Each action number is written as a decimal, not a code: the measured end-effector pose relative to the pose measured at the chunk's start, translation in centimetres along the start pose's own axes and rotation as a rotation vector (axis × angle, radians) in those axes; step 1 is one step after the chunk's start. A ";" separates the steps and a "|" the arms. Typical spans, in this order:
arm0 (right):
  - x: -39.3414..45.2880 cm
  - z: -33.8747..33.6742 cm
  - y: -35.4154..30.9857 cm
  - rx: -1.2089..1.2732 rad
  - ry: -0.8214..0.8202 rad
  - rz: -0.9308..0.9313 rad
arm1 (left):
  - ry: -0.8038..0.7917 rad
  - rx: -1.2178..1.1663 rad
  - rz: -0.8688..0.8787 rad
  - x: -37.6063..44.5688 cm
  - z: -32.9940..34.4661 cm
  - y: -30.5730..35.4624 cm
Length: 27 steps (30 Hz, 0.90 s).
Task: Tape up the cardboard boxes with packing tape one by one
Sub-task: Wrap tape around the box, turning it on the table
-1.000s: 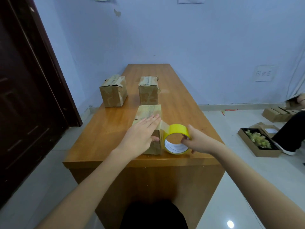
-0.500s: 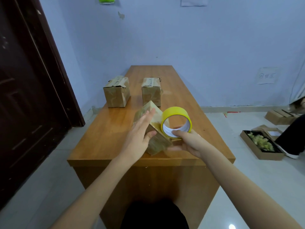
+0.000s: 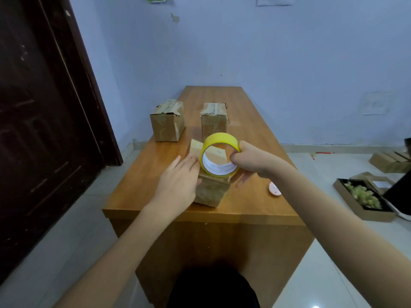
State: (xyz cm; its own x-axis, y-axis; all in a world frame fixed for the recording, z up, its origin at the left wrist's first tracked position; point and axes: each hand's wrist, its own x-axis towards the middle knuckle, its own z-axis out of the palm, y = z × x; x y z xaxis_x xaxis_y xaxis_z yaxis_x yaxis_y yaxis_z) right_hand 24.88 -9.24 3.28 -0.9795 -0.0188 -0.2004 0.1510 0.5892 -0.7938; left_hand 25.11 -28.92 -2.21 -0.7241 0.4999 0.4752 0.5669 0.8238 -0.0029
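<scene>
1. Pale blue walls close off the room, with a dark door (image 3: pixel 40 130) on the left and a long wooden table (image 3: pixel 251 134) running away from the camera toward the far wall.
2. Near the table's front edge a cardboard box (image 3: pixel 211 192) is tipped up on one lower edge, its long axis pointing away from the person and slightly left, its far end raised.
3. The left hand (image 3: pixel 178 183) lies flat against the box's left side, fingers straight and pointing away, steadying it.
4. The right hand (image 3: pixel 249 161) grips a roll of yellow tape (image 3: pixel 219 154), thumb on the outer band and fingers curled through the core.
5. That roll stands on edge just over the box's top, its open hole facing the camera and its axis running toward the person.
6. The two hands are near each other, with the box and roll between them.
7. Two more boxes stand upright farther back: one on the left (image 3: pixel 168 121), one toward the middle (image 3: pixel 213 118), both with their long sides running along the table.
8. A small pink round thing (image 3: pixel 274 189) lies on the table right of the tipped box, partly behind the right forearm.
9. On the floor at right sits an open tray (image 3: pixel 364 215) of pale green pieces.
</scene>
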 end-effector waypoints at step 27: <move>-0.7 -0.4 4.6 0.274 0.023 -0.063 | 0.042 -0.338 -0.200 -3.1 2.1 -1.0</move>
State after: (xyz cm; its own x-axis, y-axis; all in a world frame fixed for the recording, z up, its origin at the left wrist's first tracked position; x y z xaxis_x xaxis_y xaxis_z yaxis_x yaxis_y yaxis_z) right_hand 26.18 -6.20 -0.05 -0.9904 -0.0282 -0.1351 0.1171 0.3471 -0.9305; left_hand 26.01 -30.73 -5.51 -0.8204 0.3212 0.4731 0.5188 0.7660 0.3795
